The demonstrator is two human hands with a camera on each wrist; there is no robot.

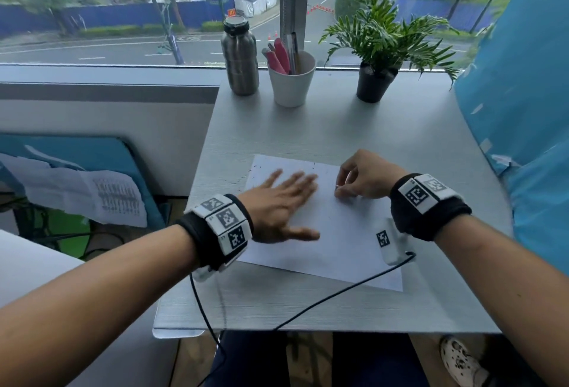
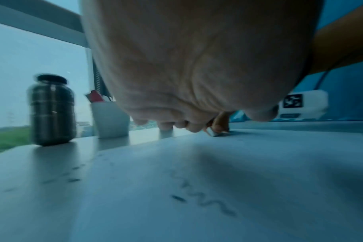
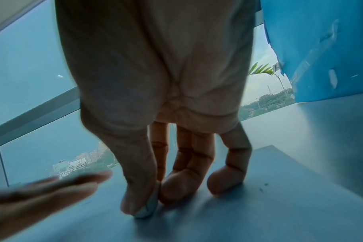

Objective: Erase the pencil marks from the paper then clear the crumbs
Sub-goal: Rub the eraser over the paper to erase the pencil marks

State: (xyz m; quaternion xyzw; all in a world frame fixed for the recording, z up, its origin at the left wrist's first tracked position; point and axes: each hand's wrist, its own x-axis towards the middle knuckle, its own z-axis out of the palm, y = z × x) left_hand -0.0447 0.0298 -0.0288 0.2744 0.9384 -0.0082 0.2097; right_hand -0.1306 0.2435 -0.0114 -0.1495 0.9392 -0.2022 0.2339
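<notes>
A white sheet of paper [image 1: 338, 232] lies on the grey table [image 1: 308, 127]. My left hand [image 1: 277, 201] is spread flat over the sheet's left half, fingers straight and blurred. My right hand [image 1: 360, 180] pinches a small white eraser [image 1: 338, 187] between thumb and fingers, its tip on the paper's upper middle. The left wrist view shows the eraser [image 2: 212, 131] beyond my palm, faint pencil squiggles [image 2: 217, 206] and a dark crumb [image 2: 178, 198] on the sheet. Small dark crumbs [image 1: 246, 175] lie scattered by the paper's far left corner. In the right wrist view the eraser [image 3: 149, 208] sits under my thumb.
At the table's back stand a steel bottle [image 1: 240, 57], a white cup with pens [image 1: 291, 78] and a potted plant [image 1: 377, 78]. A blue panel [image 1: 523, 109] borders the right side. A black cable [image 1: 338, 294] crosses the paper's near corner. The table's left edge drops off beside the sheet.
</notes>
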